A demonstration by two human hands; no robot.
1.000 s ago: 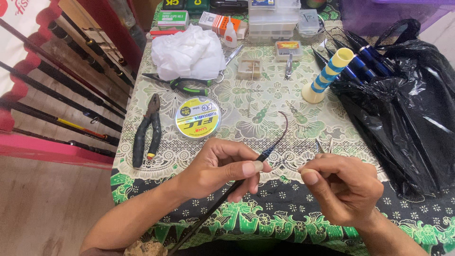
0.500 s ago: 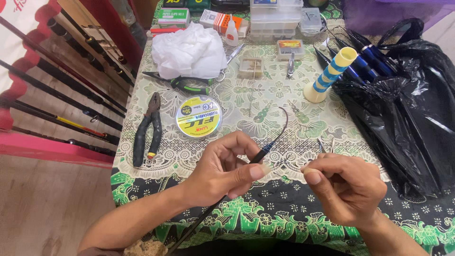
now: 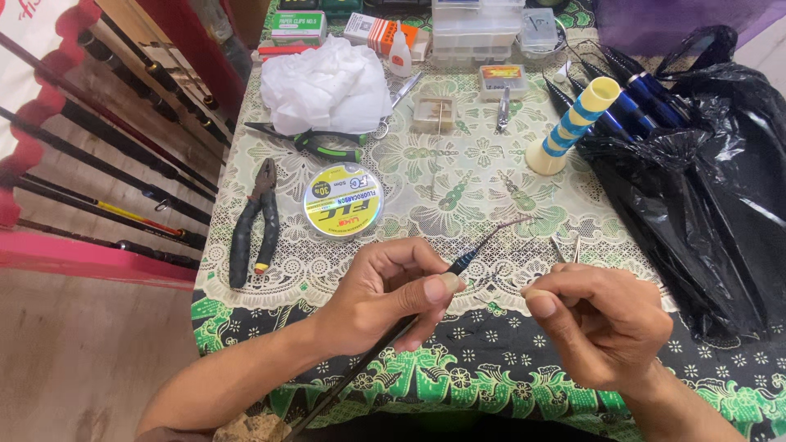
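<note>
Two hands low over worktop (image 3: 458, 188), lace cloth over green-black print. Far left of our left hand: black-handled pliers (image 3: 254, 221), glossy yellow line spool (image 3: 342, 200). Our left hand (image 3: 385, 295) curled tight round thin dark rod (image 3: 458, 263); rod's long axis runs from lower left up-right, slender tip curving toward our right hand (image 3: 606, 323). Right hand pinched shut near tip; small metal bits show above it, what it grips we cannot tell. Right of it: crinkled black plastic bag (image 3: 704, 180).

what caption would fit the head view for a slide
Left hand grips a thin dark rod by its curved tip while the right hand pinches something small, above a lace-covered table.
</note>
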